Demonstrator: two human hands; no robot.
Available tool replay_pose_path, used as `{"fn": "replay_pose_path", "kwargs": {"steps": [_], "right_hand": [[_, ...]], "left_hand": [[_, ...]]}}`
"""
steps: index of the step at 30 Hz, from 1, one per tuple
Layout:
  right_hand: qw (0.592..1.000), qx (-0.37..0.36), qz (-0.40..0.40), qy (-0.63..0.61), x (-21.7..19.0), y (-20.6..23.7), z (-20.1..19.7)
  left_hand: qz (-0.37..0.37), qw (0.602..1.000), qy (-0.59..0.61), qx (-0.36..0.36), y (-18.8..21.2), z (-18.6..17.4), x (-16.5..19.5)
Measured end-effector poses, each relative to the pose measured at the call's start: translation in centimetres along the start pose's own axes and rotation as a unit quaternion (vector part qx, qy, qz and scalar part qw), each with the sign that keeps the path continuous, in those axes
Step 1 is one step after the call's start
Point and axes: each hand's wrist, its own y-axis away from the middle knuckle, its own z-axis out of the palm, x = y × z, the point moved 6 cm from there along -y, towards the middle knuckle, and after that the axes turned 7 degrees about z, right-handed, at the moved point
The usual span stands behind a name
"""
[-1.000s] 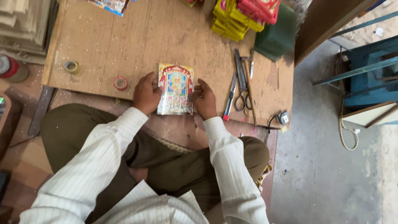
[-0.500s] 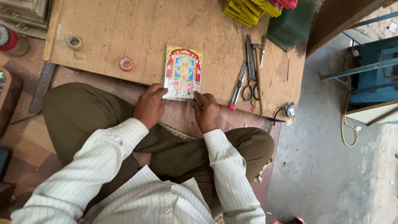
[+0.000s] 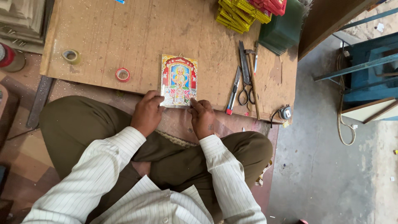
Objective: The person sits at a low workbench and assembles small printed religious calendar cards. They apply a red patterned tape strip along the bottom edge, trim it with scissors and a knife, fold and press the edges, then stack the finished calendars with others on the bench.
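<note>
From above I saw the small rectangular framed picture point(image 3: 179, 80), bright red, blue and gold, lying flat near the front edge of the worn brown wooden surface point(image 3: 124, 37). The left hand point(image 3: 146, 113) sat at its lower left corner, fingers point(image 3: 154, 99) curled and pressing on the frame's edge. The right hand point(image 3: 202, 117) met the lower right corner, fingers bent, tips touching the bottom rim. Neither hand lifted the picture; both pinned it down from the near side, and I judged that this kept it from sliding on the board. The upper part of the picture lay beyond the fingertips, uncovered.

To the right of the right hand, the long steel scissors point(image 3: 246, 74) lay lengthwise with a red-tipped knife point(image 3: 233, 92) beside them, close at hand but untouched. A small roll of red tape point(image 3: 122, 74) sat left of the picture, and a yellowish tape roll point(image 3: 71, 55) farther left. A stack of yellow and red frames point(image 3: 242, 12) stood at the far edge, well apart. The person sat cross-legged in olive trousers, knees just under the board.
</note>
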Motion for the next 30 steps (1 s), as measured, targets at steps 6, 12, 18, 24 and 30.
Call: {"fn": "replay_pose_path", "kwargs": {"steps": [6,12,18,24,30], "right_hand": [[1.0,-0.027,0.007,0.01,-0.2,-0.4,0.2],[1.0,-0.023,0.013,0.008,-0.5,-0.6,-0.3],[1.0,-0.02,0.018,0.015,-0.6,-0.8,-0.5],[1.0,-0.019,0.02,0.012,-0.3,-0.8,-0.5],[1.0,-0.013,0.012,0.014,-0.1,-0.2,-0.7]], "left_hand": [[-0.005,0.999,-0.032,-0.035,-0.9,-0.9,1.1],[0.044,0.991,-0.115,-0.061,-7.2,-0.3,2.9],[0.087,0.986,-0.084,-0.116,-16.0,5.2,2.5],[0.049,0.975,-0.102,-0.19,-18.2,8.1,0.4],[0.025,0.976,-0.095,-0.193,-17.9,8.9,-0.9]]}}
